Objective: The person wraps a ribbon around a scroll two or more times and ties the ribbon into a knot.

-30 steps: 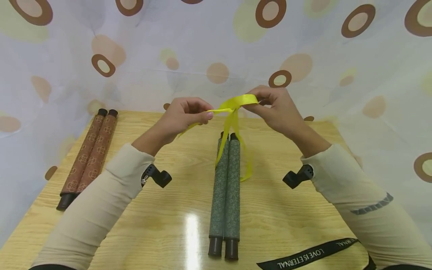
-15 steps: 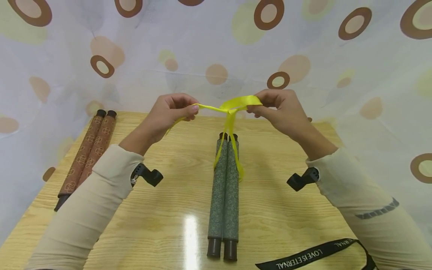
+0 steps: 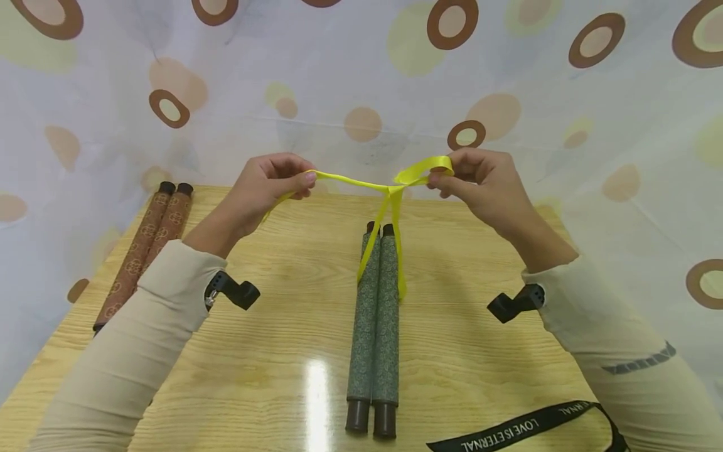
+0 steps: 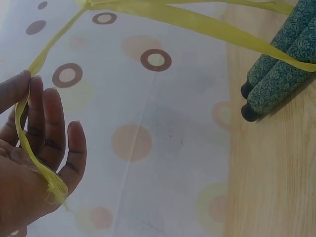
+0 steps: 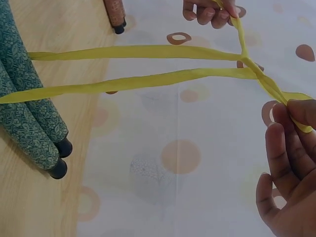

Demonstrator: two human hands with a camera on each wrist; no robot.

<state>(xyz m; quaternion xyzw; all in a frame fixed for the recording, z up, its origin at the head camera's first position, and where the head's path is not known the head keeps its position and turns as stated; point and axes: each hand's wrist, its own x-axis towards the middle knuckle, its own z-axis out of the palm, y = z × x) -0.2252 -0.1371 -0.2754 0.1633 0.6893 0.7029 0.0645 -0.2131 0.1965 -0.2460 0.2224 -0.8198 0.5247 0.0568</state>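
Note:
In the head view a yellow ribbon [image 3: 353,181] loops under a green patterned double-roll scroll [image 3: 374,326], and its two sides rise to a crossing above the far end. My left hand [image 3: 268,182] pinches one end between thumb and forefinger; a frayed tail hangs over the palm in the left wrist view. Opposite it, my right hand [image 3: 480,182] pinches the other side, where the ribbon doubles back in a loop. Between the hands the ribbon is stretched nearly level. The scroll lies on the table, its dark end knobs pointing toward and away from me.
A brown patterned double-roll scroll [image 3: 152,232] lies at the table's left, partly behind my left sleeve. At the front right is a black strap [image 3: 519,427] with white lettering. The wooden table [image 3: 452,351] meets a patterned cloth backdrop [image 3: 316,75] at its far edge.
My hands have moved apart, the left one to the left and the right one to the right. The ribbon between them is drawn longer, and its hanging sides are straighter.

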